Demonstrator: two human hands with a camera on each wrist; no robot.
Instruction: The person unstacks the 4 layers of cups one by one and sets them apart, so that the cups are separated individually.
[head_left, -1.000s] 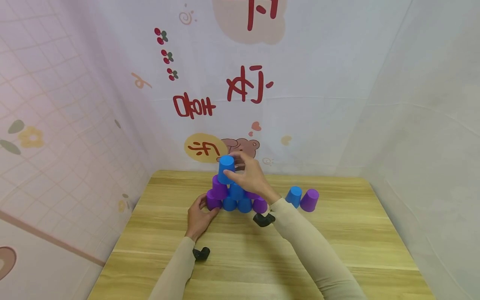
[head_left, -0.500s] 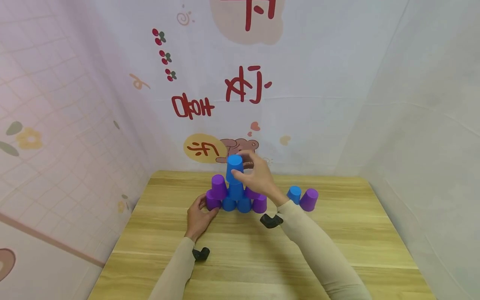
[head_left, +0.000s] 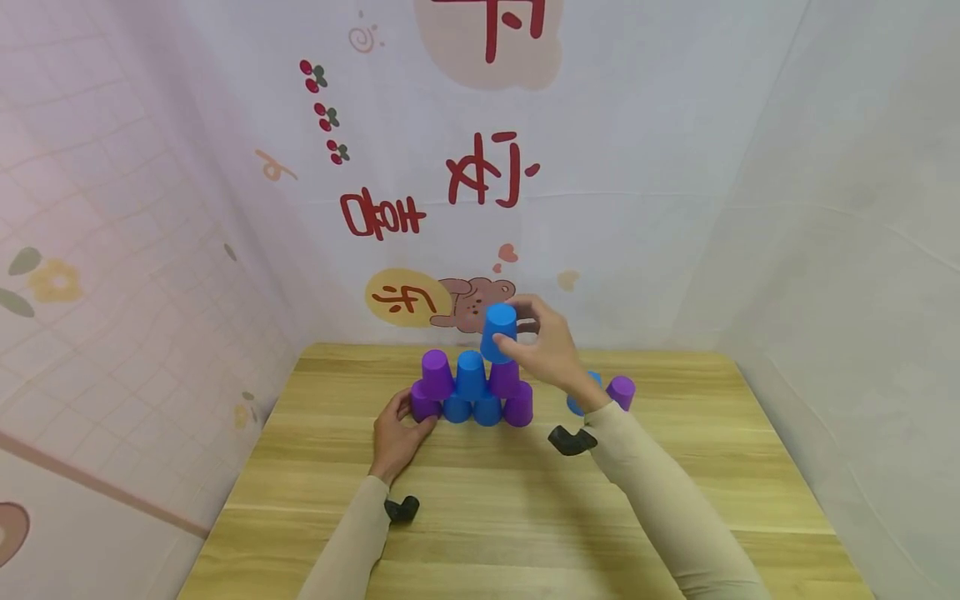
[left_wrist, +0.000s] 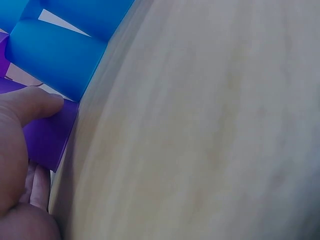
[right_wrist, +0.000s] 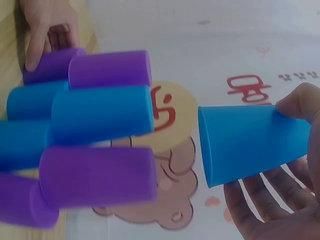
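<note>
In the head view, my right hand [head_left: 551, 350] holds a blue cup [head_left: 497, 331] upside down between thumb and fingers. In the right wrist view this blue cup [right_wrist: 250, 142] is apart from the stack. Below it stand two rows of inverted cups. The upper row runs purple [head_left: 437, 375], blue cup [head_left: 471, 377] and purple cup [head_left: 504, 382]. Underneath are a purple cup [head_left: 424, 406] at the left end, two blue cups [head_left: 487, 410] and a purple one [head_left: 519, 405]. My left hand [head_left: 397, 437] grips the left-end purple cup [left_wrist: 47, 132], its thumb on the near side.
To the right of the stack, a blue cup [head_left: 575, 407] and a purple cup [head_left: 621, 390] stand inverted on the wooden table [head_left: 465, 525], partly hidden by my right forearm. A printed white curtain [head_left: 637, 208] hangs behind the table.
The right hand has carried its blue cup rightward and slightly up, from above the left side of the upper row to above its right-end purple cup. My left hand stays on its cup.
</note>
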